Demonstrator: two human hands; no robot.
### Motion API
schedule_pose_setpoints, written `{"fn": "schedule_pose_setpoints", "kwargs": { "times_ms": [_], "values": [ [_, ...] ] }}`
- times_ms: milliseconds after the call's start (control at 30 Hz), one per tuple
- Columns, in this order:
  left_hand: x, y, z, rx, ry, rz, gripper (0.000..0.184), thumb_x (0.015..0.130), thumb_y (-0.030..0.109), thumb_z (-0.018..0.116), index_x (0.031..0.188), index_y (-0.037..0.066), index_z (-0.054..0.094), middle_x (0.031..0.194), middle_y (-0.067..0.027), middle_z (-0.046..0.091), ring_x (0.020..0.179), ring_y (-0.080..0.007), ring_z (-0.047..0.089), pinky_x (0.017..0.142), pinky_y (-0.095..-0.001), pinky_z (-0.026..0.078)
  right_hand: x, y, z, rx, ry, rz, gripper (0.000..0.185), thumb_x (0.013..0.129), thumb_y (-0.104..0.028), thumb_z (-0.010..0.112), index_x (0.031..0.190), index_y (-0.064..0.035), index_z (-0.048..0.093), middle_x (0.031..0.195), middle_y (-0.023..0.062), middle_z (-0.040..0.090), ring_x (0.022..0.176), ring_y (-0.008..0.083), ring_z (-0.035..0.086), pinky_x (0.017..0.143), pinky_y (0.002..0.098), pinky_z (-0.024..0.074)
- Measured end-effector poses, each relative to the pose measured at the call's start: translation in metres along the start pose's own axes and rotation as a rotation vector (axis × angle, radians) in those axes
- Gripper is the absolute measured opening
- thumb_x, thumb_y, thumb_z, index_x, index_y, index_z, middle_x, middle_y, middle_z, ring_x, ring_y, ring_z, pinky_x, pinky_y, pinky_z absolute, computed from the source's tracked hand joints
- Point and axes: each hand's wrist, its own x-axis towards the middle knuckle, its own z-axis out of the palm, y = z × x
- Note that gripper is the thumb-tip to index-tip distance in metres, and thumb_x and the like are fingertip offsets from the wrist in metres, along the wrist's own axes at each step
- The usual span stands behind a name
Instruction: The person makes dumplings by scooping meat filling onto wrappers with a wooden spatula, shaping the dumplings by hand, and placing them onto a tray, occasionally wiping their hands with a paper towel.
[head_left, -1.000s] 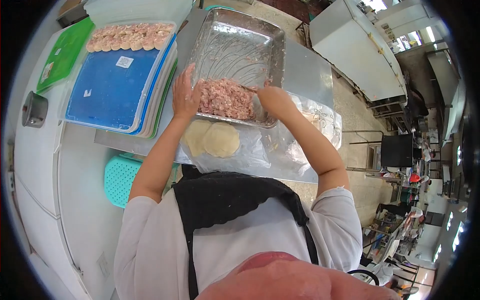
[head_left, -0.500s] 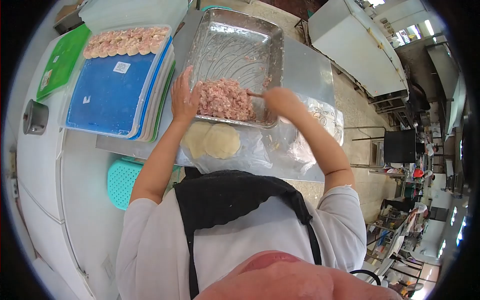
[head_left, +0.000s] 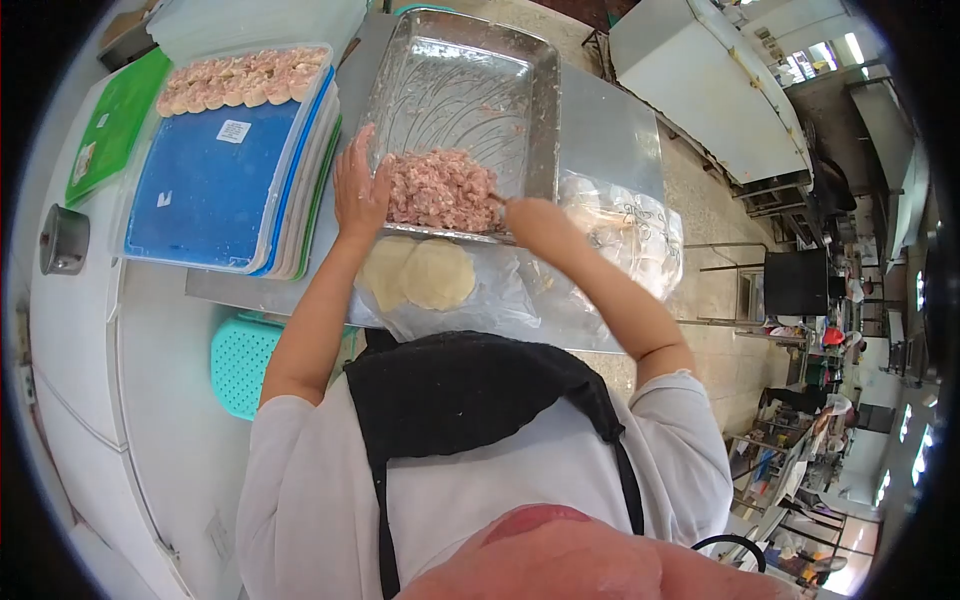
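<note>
A deep metal pan [head_left: 548, 110] holds a heap of pinkish ground meat [head_left: 440, 190] in its near left part, with smear streaks across its floor. My left hand [head_left: 360, 190] lies along the pan's left rim, fingers stretched out, beside the meat. At the near right corner, my right hand [head_left: 540, 228] is closed around a thin utensil [head_left: 497, 198] that touches the meat's right edge; its working end is hidden. Just in front of the pan, round pale dough wrappers [head_left: 440, 275] overlap on clear plastic [head_left: 505, 295].
To the left, stacked trays with a blue surface [head_left: 215, 190] hold a row of filled dumplings [head_left: 245, 80]. A green lid [head_left: 118, 125] and a metal pot [head_left: 66, 240] stand farther left. A turquoise basket [head_left: 240, 365] sits below. Plastic bags [head_left: 630, 235] lie right of the pan.
My right hand has moved slightly left and nearer to me, with the utensil still at the meat's right edge. My left hand remains at the pan's left rim.
</note>
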Motion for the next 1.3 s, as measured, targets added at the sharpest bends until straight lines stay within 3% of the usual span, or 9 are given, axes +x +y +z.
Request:
{"fn": "schedule_pose_setpoints", "kwargs": {
  "times_ms": [133, 200, 400, 533, 767, 967, 1100, 1200, 1300],
  "values": [
    [-0.001, 0.0, -0.002, 0.013, -0.003, -0.002, 0.051, 0.091, 0.03, 0.05, 0.135, 0.006, 0.04, 0.129, -0.0175, 0.05, 0.115, -0.037, 0.045, 0.099, -0.0449, 0.033, -0.01, 0.001, -0.014, 0.088, -0.034, -0.022, 0.014, 0.078, -0.012, 0.056, 0.077, -0.0047, 0.069, 0.075, 0.0183, 0.066, 0.07, 0.035, 0.066, 0.06, 0.0447, 0.053],
    [0.002, -0.001, 0.0, 0.019, -0.012, -0.006, 0.051, 0.091, 0.03, 0.05, 0.135, 0.006, 0.04, 0.129, -0.0172, 0.05, 0.116, -0.0366, 0.046, 0.1, -0.0447, 0.033, -0.004, 0.02, -0.05, -0.077, -0.249, 0.023, 0.013, 0.077, -0.01, 0.057, 0.076, -0.0033, 0.068, 0.075, 0.0182, 0.066, 0.071, 0.0349, 0.066, 0.059, 0.0436, 0.0532],
    [0.002, -0.002, 0.0, -0.007, 0.027, 0.047, 0.05, 0.092, 0.031, 0.049, 0.134, 0.005, 0.041, 0.128, -0.0169, 0.051, 0.116, -0.036, 0.046, 0.1, -0.044, 0.034, 0.0, 0.008, -0.026, -0.024, -0.142, 0.022, 0.015, 0.078, -0.01, 0.056, 0.08, -0.0016, 0.069, 0.079, 0.0173, 0.067, 0.075, 0.0347, 0.067, 0.061, 0.0439, 0.0543],
    [0.0, 0.0, -0.002, 0.006, 0.006, 0.015, 0.05, 0.093, 0.032, 0.049, 0.134, 0.004, 0.041, 0.127, -0.0173, 0.051, 0.116, -0.0366, 0.046, 0.1, -0.044, 0.034, 0.005, 0.031, -0.043, 0.014, -0.301, 0.081, 0.017, 0.08, -0.011, 0.054, 0.083, -0.0014, 0.068, 0.08, 0.0181, 0.068, 0.077, 0.0354, 0.067, 0.066, 0.045, 0.054],
    [0.002, -0.001, 0.0, -0.01, -0.003, 0.033, 0.05, 0.092, 0.028, 0.05, 0.134, 0.004, 0.041, 0.126, -0.0191, 0.051, 0.115, -0.0378, 0.046, 0.099, -0.0442, 0.035, 0.036, 0.05, -0.033, -0.041, -0.087, -0.036, 0.016, 0.078, -0.009, 0.055, 0.083, -0.0014, 0.068, 0.082, 0.018, 0.068, 0.078, 0.0353, 0.067, 0.067, 0.0451, 0.0537],
    [0.002, 0.0, -0.001, 0.009, -0.004, 0.0, 0.049, 0.091, 0.025, 0.05, 0.134, 0.004, 0.042, 0.125, -0.0201, 0.051, 0.115, -0.038, 0.046, 0.099, -0.0434, 0.035, 0.105, 0.102, 0.007, -0.127, 0.148, 0.099, 0.015, 0.078, -0.012, 0.056, 0.079, -0.0057, 0.069, 0.081, 0.016, 0.068, 0.078, 0.0339, 0.067, 0.063, 0.0444, 0.0536],
    [0.002, 0.004, -0.003, -0.004, 0.002, -0.028, 0.048, 0.091, 0.025, 0.05, 0.133, 0.003, 0.042, 0.126, -0.0202, 0.051, 0.116, -0.038, 0.046, 0.1, -0.0435, 0.035, 0.074, 0.036, -0.02, -0.082, -0.04, -0.1, 0.018, 0.084, -0.01, 0.052, 0.09, -0.0039, 0.067, 0.086, 0.0183, 0.067, 0.083, 0.0344, 0.066, 0.067, 0.0464, 0.0529],
    [0.002, 0.006, -0.004, -0.02, 0.017, -0.005, 0.048, 0.09, 0.024, 0.051, 0.133, 0.003, 0.042, 0.127, -0.02, 0.05, 0.116, -0.0377, 0.046, 0.101, -0.0433, 0.034, 0.069, 0.05, -0.025, -0.01, -0.014, -0.167, 0.019, 0.081, -0.016, 0.054, 0.076, -0.0044, 0.069, 0.08, 0.0166, 0.068, 0.076, 0.0342, 0.067, 0.062, 0.0443, 0.0536],
    [0.001, 0.009, -0.005, 0.003, 0.026, -0.024, 0.048, 0.09, 0.024, 0.051, 0.133, 0.002, 0.042, 0.127, -0.0204, 0.05, 0.117, -0.0379, 0.046, 0.101, -0.0433, 0.034, 0.082, 0.088, -0.017, 0.02, 0.071, 0.092, 0.019, 0.082, -0.015, 0.053, 0.078, -0.0026, 0.067, 0.081, 0.0167, 0.068, 0.076, 0.0352, 0.067, 0.063, 0.0445, 0.0536]
  ]
}}
